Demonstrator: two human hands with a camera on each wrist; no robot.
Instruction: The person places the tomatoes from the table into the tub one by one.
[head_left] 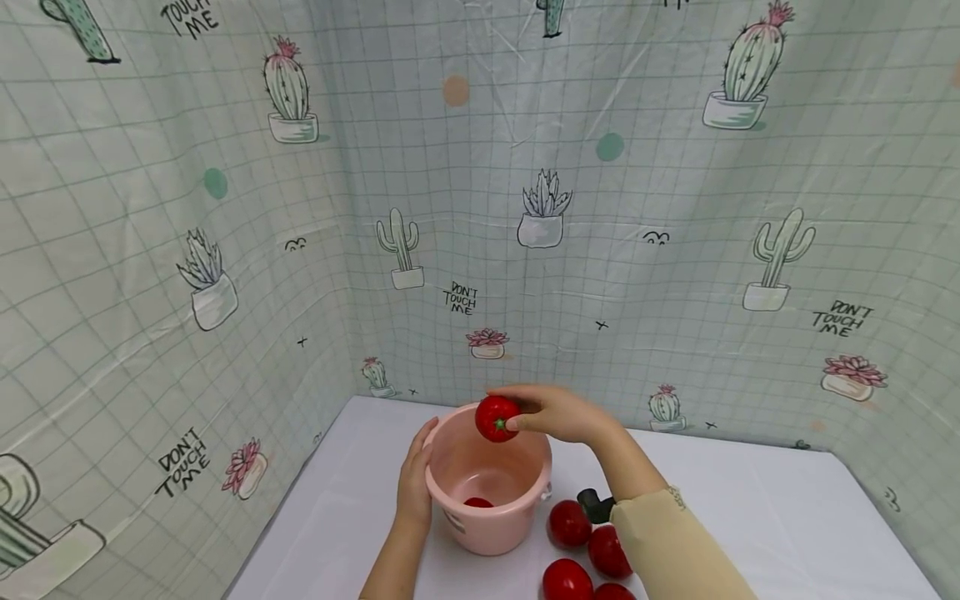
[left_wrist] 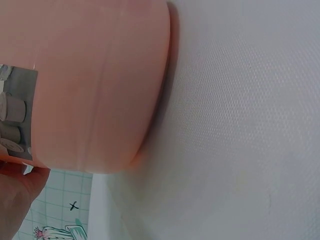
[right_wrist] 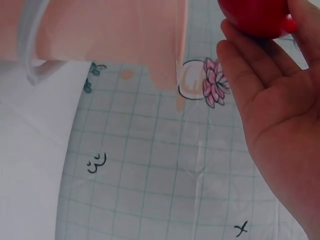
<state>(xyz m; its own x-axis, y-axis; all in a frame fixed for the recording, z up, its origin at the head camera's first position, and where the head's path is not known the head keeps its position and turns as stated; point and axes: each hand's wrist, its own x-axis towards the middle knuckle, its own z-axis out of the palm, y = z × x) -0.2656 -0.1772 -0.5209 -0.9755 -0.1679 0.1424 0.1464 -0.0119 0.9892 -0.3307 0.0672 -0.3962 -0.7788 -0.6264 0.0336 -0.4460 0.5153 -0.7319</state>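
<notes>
A pink bucket [head_left: 491, 533] stands upright on the white table. My left hand [head_left: 415, 479] holds its left side, fingers along the outer wall up to the rim; in the left wrist view, part of that hand [left_wrist: 20, 192] touches the wall below a printed label. Over the bucket's far right rim, my right hand [head_left: 562, 414] grips a red tomato [head_left: 495, 418] with a green stem mark, between thumb and fingers. The right wrist view shows the same tomato [right_wrist: 257, 15] against the fingertips. Inside the bucket, another red tomato [head_left: 477, 502] lies at the bottom, partly hidden by the near rim.
Several red tomatoes [head_left: 569, 524] lie on the table [head_left: 757, 508] right of the bucket, some partly covered by the right sleeve. Beside them is a black object [head_left: 595, 506], its kind unclear. A cactus-print cloth [head_left: 570, 325] hangs behind and on both sides.
</notes>
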